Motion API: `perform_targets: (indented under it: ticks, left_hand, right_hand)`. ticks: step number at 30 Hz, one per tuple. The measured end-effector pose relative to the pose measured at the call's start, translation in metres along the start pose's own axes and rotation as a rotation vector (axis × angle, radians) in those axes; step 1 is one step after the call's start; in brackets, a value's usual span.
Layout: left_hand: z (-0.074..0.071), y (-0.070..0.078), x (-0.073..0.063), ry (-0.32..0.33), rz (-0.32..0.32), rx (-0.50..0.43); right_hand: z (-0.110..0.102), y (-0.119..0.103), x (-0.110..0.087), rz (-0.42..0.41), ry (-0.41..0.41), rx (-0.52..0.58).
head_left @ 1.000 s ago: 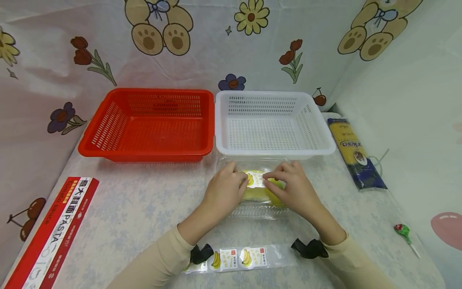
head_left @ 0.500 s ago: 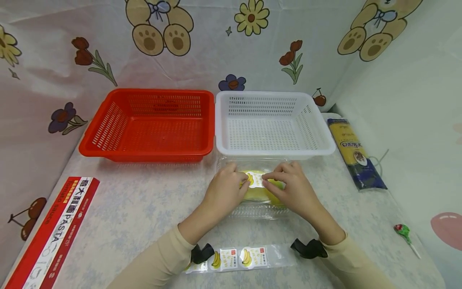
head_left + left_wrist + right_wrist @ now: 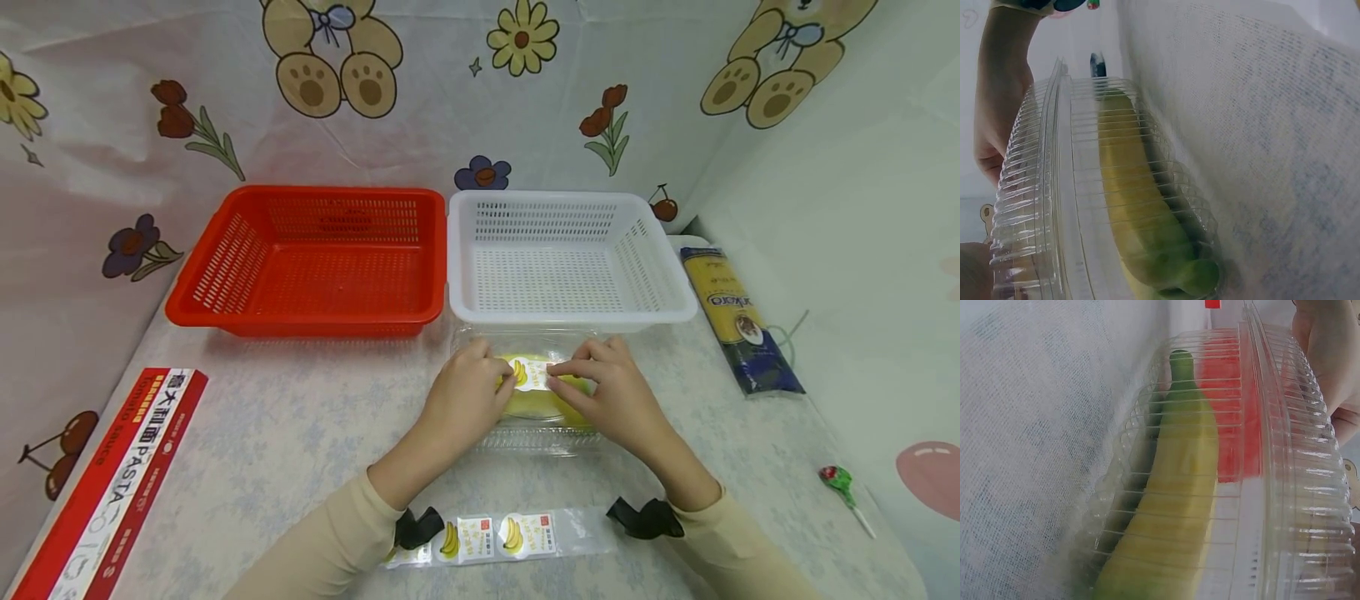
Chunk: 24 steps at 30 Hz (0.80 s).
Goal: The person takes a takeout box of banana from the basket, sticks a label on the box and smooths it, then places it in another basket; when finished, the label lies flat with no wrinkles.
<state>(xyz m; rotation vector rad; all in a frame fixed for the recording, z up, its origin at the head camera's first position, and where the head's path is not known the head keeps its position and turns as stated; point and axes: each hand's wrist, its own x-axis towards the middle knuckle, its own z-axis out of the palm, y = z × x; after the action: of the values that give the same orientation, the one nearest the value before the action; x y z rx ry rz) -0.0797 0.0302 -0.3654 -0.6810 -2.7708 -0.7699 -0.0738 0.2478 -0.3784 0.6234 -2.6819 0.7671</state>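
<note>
In the head view, a clear plastic clamshell box point(image 3: 536, 440) lies on the table with a yellow-green banana point(image 3: 534, 406) inside. A white banana sticker point(image 3: 529, 374) is at the top of its lid. My left hand point(image 3: 467, 385) pinches the sticker's left end between thumb and fingers. At the right end, my right hand point(image 3: 617, 390) pinches it with thumb and index finger. Whether the sticker's underside touches the lid cannot be told. Through the ribbed box wall, both wrist views show the banana point(image 3: 1138, 187) from the side; neither shows the sticker clearly.
Behind the box stand a red basket point(image 3: 337, 321) and a white basket point(image 3: 570, 317). A strip of banana stickers point(image 3: 495, 537) lies in front. A red pasta box point(image 3: 120, 475) is at left; a pasta bag point(image 3: 738, 321) and a lollipop point(image 3: 840, 483) are at right.
Both hands stay at the sticker's ends, with only slight shifts of the fingers. The box and the things around it keep their places.
</note>
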Motion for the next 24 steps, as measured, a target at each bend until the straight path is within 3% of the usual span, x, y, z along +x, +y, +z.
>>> perform_targets:
  ticks: [6,11,18,24]
  left_hand:
    - [-0.002,-0.003,-0.004,0.022,-0.001,-0.026]
    - [-0.01,-0.007,-0.012,0.041,-0.032,-0.046]
    - [-0.026,-0.014,-0.026,-0.005,-0.173,-0.036]
    - [-0.027,-0.023,-0.039,-0.062,-0.298,0.022]
  right_hand:
    - [-0.005,0.005,-0.001,0.006,0.003,0.01]
    - [-0.02,0.019,0.002,0.086,0.012,0.023]
    - [-0.05,0.059,0.012,0.265,0.041,0.018]
    - [-0.071,0.098,0.021,0.419,0.017,-0.038]
